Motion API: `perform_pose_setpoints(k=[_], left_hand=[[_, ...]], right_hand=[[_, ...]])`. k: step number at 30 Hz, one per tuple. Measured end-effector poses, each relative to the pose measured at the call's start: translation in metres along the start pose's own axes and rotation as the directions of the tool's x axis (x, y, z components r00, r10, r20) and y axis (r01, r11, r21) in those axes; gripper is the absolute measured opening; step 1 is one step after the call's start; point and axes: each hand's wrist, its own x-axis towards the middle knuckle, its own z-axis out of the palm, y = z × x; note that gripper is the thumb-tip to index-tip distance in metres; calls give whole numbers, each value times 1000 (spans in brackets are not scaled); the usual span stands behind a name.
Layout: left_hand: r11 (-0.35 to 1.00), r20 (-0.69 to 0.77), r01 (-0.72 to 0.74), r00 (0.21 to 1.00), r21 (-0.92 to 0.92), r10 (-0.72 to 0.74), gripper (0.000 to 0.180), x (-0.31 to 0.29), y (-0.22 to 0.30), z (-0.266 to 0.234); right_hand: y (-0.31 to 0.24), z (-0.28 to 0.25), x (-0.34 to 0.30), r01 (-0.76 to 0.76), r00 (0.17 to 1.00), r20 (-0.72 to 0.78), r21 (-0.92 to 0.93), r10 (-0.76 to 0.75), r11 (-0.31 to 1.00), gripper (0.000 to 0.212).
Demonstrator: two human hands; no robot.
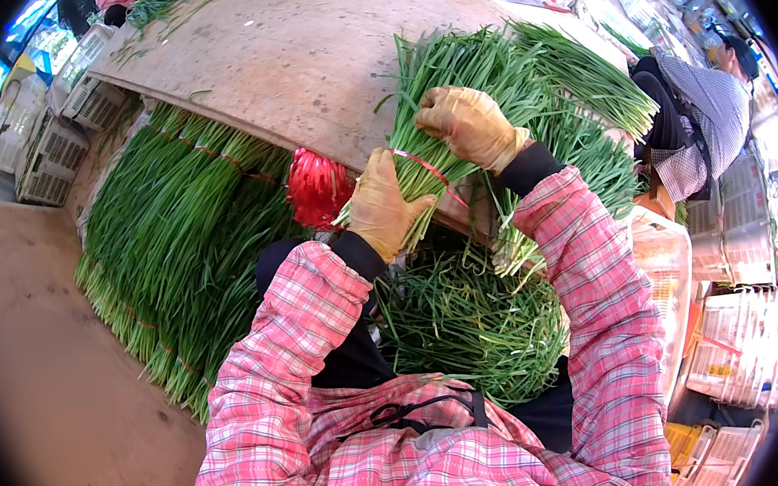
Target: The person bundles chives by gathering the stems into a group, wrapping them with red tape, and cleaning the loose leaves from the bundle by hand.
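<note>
Tabletop [272, 68] lies open left of the green bundle [437, 70]; at the edge [231, 125], left hand [380, 207] grips it, right hand [473, 126] curls, hold unclear.

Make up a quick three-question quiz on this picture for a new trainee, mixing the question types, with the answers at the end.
1. True or false: the left hand and the right hand both wear gloves.
2. What colour is the band at the green bundle between the hands? A blue, B red, C white.
3. Fill in: the hank of red strands is on the person's ____ side of the left hand.

Key: 1 true; 2 B; 3 left.
</note>
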Motion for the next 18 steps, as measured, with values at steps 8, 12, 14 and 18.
perform_pose_setpoints(k=[8,12,14,18], left_hand=[[995,-24,-82,996,64,84,87,-3,6,-3],[985,96,78,993,-156,-64,81,-2,17,-19],[982,-85,-147,987,-120,137,77,-3,6,-12],[989,-31,-148,988,24,149,70,-5,4,-8]], right_hand=[[2,19,4,54,998,33,8,-54,999,6],[-1,25,-2,104,992,-47,-228,-118,968,8],[-7,21,-6,50,999,22,-218,-46,975,14],[-15,12,-4,-93,983,142,-181,119,979,13]])
